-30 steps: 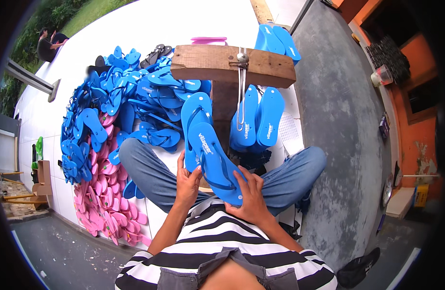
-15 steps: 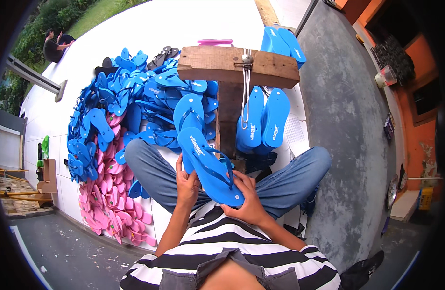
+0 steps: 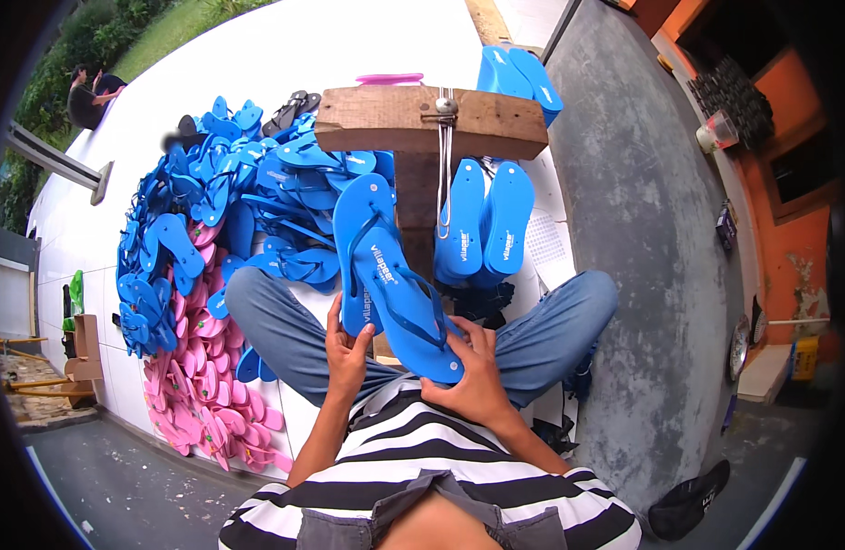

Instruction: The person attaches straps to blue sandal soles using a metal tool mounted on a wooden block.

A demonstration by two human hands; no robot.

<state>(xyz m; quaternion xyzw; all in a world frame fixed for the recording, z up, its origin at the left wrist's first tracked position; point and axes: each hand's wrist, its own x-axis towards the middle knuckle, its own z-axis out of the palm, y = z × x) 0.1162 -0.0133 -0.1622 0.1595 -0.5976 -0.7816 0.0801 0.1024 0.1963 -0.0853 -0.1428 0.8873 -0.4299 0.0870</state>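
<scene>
Blue, a front flip-flop overlaps a rear flip-flop above the person's jeans; the left hand clamps thumb and fingers on the rear one's near end, the right hand on the front one's. Beyond is a wooden stand, with blue soles right of its post. Heaped leftward lie blue flip-flops and pink flip-flops.
</scene>
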